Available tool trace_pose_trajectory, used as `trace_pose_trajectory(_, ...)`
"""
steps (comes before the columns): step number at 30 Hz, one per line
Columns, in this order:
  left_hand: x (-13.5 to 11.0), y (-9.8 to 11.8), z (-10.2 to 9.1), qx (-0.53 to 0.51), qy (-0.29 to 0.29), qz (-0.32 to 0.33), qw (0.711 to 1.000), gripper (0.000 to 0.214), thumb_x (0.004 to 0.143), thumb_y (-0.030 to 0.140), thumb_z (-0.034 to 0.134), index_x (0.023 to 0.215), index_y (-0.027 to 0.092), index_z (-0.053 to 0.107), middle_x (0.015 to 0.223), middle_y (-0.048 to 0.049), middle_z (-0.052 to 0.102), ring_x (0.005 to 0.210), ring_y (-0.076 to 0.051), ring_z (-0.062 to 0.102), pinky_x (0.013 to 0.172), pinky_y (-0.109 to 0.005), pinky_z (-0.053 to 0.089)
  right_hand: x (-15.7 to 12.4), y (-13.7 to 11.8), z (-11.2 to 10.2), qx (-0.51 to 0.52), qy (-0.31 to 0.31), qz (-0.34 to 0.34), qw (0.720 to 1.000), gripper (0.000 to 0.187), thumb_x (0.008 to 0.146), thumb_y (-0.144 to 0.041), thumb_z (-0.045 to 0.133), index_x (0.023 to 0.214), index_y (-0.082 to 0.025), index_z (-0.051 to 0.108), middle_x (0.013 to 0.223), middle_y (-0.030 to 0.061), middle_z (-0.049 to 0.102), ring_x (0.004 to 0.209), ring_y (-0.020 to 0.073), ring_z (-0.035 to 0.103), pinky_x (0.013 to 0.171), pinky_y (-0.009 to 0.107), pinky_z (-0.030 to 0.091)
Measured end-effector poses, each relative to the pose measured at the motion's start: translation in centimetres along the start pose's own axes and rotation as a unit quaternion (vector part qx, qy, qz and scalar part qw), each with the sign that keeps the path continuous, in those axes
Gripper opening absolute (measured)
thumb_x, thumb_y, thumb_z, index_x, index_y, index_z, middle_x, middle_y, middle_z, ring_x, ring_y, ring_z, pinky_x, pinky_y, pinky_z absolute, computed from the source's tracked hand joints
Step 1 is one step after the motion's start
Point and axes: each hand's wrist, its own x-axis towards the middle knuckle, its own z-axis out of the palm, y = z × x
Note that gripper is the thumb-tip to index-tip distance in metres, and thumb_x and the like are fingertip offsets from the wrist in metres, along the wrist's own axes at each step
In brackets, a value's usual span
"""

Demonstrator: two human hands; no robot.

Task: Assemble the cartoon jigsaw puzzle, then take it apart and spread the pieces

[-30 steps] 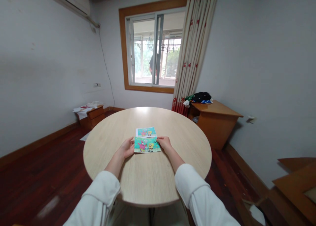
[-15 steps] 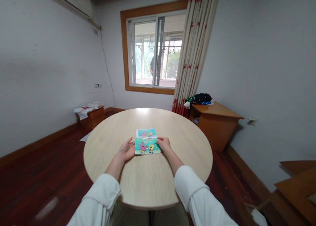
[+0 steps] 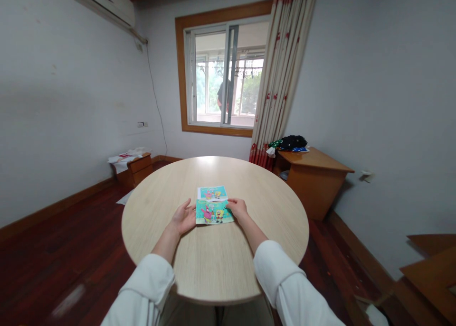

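A turquoise cartoon picture card (image 3: 213, 215) with pink and yellow figures is tilted up a little above the round table. Behind it lies a smaller, similar picture sheet (image 3: 213, 192) with a white border, its near part covered by the card. My right hand (image 3: 238, 208) pinches the card's right edge between thumb and fingers. At the left edge, my left hand (image 3: 183, 218) is open, palm turned inward and thumb raised, with its fingertips against the card or just under it.
The pale round table (image 3: 153, 207) stands before me. Beyond it are a wooden desk (image 3: 315, 160) with dark cloth on top, a low cabinet (image 3: 140, 167) with papers, and a curtain (image 3: 278, 79) beside the window. A person (image 3: 223, 96) shows through the glass.
The view has shifted slightly. Both hands and the card keep nearly the same places relative to the table.
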Motion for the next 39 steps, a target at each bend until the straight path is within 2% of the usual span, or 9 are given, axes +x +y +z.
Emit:
trace_pose_trajectory(4, -0.1, 0.0, 0.2, 0.003, 0.007, 0.011, 1.000, 0.059, 0.092, 0.035, 0.038, 0.138, -0.001, 0.027, 0.116, -0.0266, 0.060, 0.105, -0.033, 0.061, 0.096, -0.051, 0.039, -0.2, -0.1, 0.2, 0.008, -0.001, -0.004, 1.000, 0.040, 0.055, -0.013, 0.061, 0.094, -0.012, 0.071, 0.088, 0.0072, 0.074, 0.081, 0.0196, 0.068, 0.067, 0.023, 0.051)
trace_pose_trajectory(8, 0.1, 0.0, 0.1, 0.004, 0.021, 0.019, 1.000, 0.054, 0.091, 0.033, 0.041, 0.134, 0.001, 0.034, 0.112, -0.0251, 0.063, 0.104, -0.032, 0.062, 0.093, -0.052, 0.041, -0.1, 0.0, 0.1, -0.005, 0.006, -0.007, 1.000, 0.034, 0.056, -0.015, 0.061, 0.089, -0.015, 0.072, 0.084, 0.0058, 0.074, 0.077, 0.0196, 0.068, 0.067, 0.024, 0.052)
trace_pose_trajectory(14, 0.2, 0.1, 0.0, 0.004, 0.044, 0.021, 0.999, 0.036, 0.089, 0.029, 0.044, 0.114, 0.004, 0.051, 0.108, -0.0238, 0.064, 0.102, -0.033, 0.062, 0.093, -0.054, 0.041, 0.2, -0.1, -0.6, -0.042, 0.002, -0.022, 0.999, 0.026, 0.058, -0.015, 0.062, 0.082, -0.016, 0.073, 0.078, 0.0049, 0.074, 0.077, 0.0196, 0.068, 0.070, 0.025, 0.051)
trace_pose_trajectory(19, 0.3, 0.2, -0.3, -0.003, 0.069, 0.014, 0.998, 0.028, 0.087, 0.028, 0.046, 0.102, 0.005, 0.053, 0.105, -0.0240, 0.064, 0.099, -0.033, 0.064, 0.093, -0.055, 0.042, 0.0, -0.7, -0.7, -0.083, -0.009, -0.052, 0.995, 0.024, 0.058, -0.010, 0.061, 0.077, -0.017, 0.074, 0.083, 0.0065, 0.074, 0.082, 0.0207, 0.067, 0.077, 0.026, 0.049)
trace_pose_trajectory(27, 0.0, -0.3, 1.0, -0.006, 0.068, 0.007, 0.998, 0.045, 0.088, 0.026, 0.045, 0.125, 0.001, 0.037, 0.110, -0.0253, 0.063, 0.095, -0.032, 0.065, 0.091, -0.054, 0.043, -0.4, -1.2, -0.2, -0.110, -0.018, -0.066, 0.992, 0.025, 0.059, -0.007, 0.062, 0.080, -0.016, 0.073, 0.080, 0.0064, 0.073, 0.081, 0.0205, 0.067, 0.074, 0.025, 0.049)
trace_pose_trajectory(31, -0.2, -0.6, 1.4, -0.002, 0.045, -0.004, 0.999, 0.052, 0.089, 0.027, 0.044, 0.131, -0.001, 0.031, 0.112, -0.0261, 0.062, 0.100, -0.033, 0.064, 0.094, -0.054, 0.041, -0.8, -1.0, -0.2, -0.098, -0.022, -0.074, 0.992, 0.028, 0.062, -0.008, 0.061, 0.087, -0.015, 0.073, 0.078, 0.0051, 0.073, 0.078, 0.0186, 0.067, 0.071, 0.024, 0.049)
trace_pose_trajectory(39, 0.3, -0.9, 1.0, 0.025, -0.001, -0.028, 0.999, 0.056, 0.088, 0.028, 0.047, 0.136, 0.002, 0.033, 0.118, -0.0257, 0.060, 0.108, -0.034, 0.059, 0.099, -0.054, 0.037, -0.5, -0.2, -0.1, -0.039, -0.030, -0.067, 0.997, 0.030, 0.064, -0.008, 0.062, 0.093, -0.014, 0.071, 0.077, 0.0040, 0.072, 0.073, 0.0159, 0.067, 0.066, 0.022, 0.051)
